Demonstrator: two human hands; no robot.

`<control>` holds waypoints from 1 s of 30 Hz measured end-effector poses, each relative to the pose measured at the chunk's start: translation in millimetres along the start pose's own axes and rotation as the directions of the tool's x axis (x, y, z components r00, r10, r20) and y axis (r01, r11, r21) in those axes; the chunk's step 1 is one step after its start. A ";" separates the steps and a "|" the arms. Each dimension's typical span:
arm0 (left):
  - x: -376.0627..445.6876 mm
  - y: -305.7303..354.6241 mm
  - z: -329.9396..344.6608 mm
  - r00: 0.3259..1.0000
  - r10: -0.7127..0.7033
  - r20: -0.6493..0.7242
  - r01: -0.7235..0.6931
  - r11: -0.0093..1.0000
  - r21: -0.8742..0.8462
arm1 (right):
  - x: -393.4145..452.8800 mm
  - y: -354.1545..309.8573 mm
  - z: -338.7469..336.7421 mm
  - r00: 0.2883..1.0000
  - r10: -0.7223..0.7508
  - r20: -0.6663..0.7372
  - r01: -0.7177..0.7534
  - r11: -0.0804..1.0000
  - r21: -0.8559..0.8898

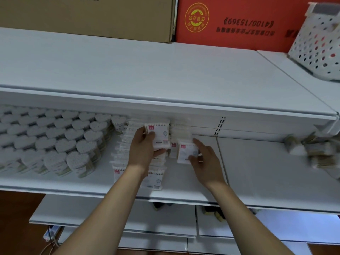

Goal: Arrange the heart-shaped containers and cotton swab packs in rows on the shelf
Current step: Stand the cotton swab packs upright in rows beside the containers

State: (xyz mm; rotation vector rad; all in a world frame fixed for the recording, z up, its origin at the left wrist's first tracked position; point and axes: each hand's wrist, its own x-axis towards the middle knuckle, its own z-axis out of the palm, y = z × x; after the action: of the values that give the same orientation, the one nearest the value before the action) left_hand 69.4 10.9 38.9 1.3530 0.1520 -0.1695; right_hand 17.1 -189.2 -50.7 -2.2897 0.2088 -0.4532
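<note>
1. A cotton swab pack (158,135) is grasped in the left hand (142,147), thumb on its face and fingers curled beneath, and is held above the rows of packs (121,157) on the white shelf (257,162).
2. A second pack (185,151) is pinched upright at its right edge by the right hand (206,161), just right of the rows; whether it touches the shelf cannot be told.
3. Heart-shaped containers (55,138) are ranged in close rows on the left part of the same shelf, beside the packs.
4. More swab packages (312,153) are seen blurred at the shelf's right end.
5. A brown carton (88,15), a red box (239,21) and a perforated basket (320,45) are set on the shelf above.
</note>
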 end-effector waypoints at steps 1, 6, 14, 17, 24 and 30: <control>-1.0 0.6 -0.4 1.000 0.000 -0.003 0.000 1.000 0.000 | -0.8 0.7 6.6 0.999 -0.035 -0.005 0.035 0.999 -0.021; -4.4 4.6 -4.3 1.000 -0.011 -0.022 0.012 1.000 0.008 | 2.5 5.3 33.8 0.968 -0.242 -0.068 0.217 0.939 -0.266; -6.4 4.5 -5.4 1.000 -0.009 0.001 0.009 0.981 0.194 | 7.4 6.5 37.5 0.939 -0.309 -0.150 0.236 0.898 -0.372; -5.6 1.9 -4.6 0.999 0.014 0.030 -0.022 0.955 0.295 | 1.7 -10.7 24.2 0.944 -0.237 -0.230 0.202 0.965 -0.168; -9.8 -2.5 5.6 0.972 0.113 0.206 -0.192 0.888 0.418 | 15.0 -66.5 -10.6 0.961 -0.245 -0.128 0.267 0.943 0.198; -12.1 -15.0 -14.4 0.853 0.290 0.433 -0.507 0.268 0.819 | 5.1 -25.6 -18.9 0.965 -0.213 -0.155 0.212 0.977 -0.022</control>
State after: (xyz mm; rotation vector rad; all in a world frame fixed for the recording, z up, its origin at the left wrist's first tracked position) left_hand 54.3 22.3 24.0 2.4729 -0.5888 0.0884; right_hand 14.8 -185.9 -18.8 -2.2927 0.0409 -0.7455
